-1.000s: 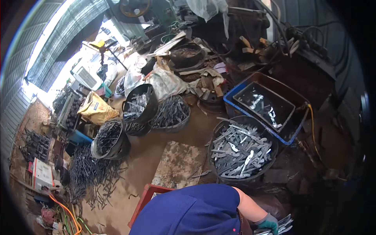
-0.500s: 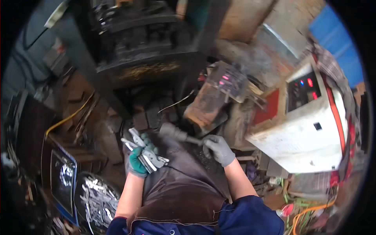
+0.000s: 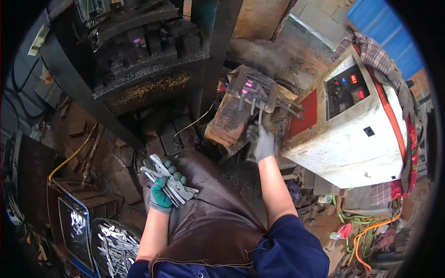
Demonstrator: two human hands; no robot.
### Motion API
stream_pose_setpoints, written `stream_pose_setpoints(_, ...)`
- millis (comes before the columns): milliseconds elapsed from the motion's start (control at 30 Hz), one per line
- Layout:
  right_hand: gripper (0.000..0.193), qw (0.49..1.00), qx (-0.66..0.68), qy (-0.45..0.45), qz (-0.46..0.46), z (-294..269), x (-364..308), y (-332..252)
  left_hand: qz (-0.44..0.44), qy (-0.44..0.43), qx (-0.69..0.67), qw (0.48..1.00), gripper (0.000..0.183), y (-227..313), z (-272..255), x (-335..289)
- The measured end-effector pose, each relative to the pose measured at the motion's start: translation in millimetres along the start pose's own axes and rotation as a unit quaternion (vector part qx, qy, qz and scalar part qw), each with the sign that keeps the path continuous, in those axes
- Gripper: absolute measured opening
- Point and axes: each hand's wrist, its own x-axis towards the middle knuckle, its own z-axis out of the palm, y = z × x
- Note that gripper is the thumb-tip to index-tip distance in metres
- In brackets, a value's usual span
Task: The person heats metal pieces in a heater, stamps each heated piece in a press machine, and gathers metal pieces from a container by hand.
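My left hand point(image 3: 161, 194), in a grey glove with green fingers and palm, is closed around a bundle of flat silvery metal pieces point(image 3: 172, 186) shaped like plier halves. It rests over the brown apron point(image 3: 204, 180) on my lap. My right hand point(image 3: 264, 142), in a grey glove with dark fingertips, reaches forward, its fingers closed on the near end of one metal piece point(image 3: 261, 112). That piece's far end lies at the slotted rack point(image 3: 266, 85) on a brick block point(image 3: 227, 123). Beside it, other pieces jut from the rack, with pink-glowing spots there.
A white control cabinet point(image 3: 343, 153) with a lit panel stands at right. The dark press frame point(image 3: 153, 83) rises ahead. At lower left, a tub of metal pieces point(image 3: 113, 245) sits beside a blue-rimmed crate point(image 3: 74, 231). Orange and green hoses point(image 3: 364, 236) lie at lower right.
My right hand has moved forward from above my lap to the rack; the blurred, handled object that was near it no longer shows there. My left hand keeps its bundle.
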Motion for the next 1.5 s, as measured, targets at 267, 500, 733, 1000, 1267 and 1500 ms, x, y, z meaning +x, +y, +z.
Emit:
stream_pose_setpoints(267, 0.027, 0.997, -0.053, -0.020, 0.056, 39, -12, -2, 0.041, 0.014, 0.002, 0.999, 0.056, 10, 2, -9)
stream_pose_setpoints(500, 0.040, 0.923, -0.190, -0.330, -0.053, 259, -18, -38, -0.008, 0.007, -0.025, 1.000, 0.055, 6, -16, 1)
stream_pose_setpoints(733, 0.022, 0.899, 0.023, -0.423, 0.107, 376, -14, 11, 0.042, 0.000, -0.037, 0.998, 0.055, 15, -9, -23)
stream_pose_setpoints(1000, 0.045, 0.782, -0.177, -0.595, -0.063, 336, -226, 24, -0.040, 0.109, 0.066, 0.991, 0.028, -6, -35, -2)
stream_pose_setpoints(1267, 0.032, 0.923, 0.108, -0.329, 0.166, 168, -70, 76, 0.057, 0.024, -0.001, 0.998, 0.057, 18, -6, -31)
stream_pose_setpoints(1500, 0.026, 0.912, 0.353, -0.163, 0.129, 61, 78, 45, 0.003, 0.001, -0.004, 1.000, 0.057, 4, -7, -5)
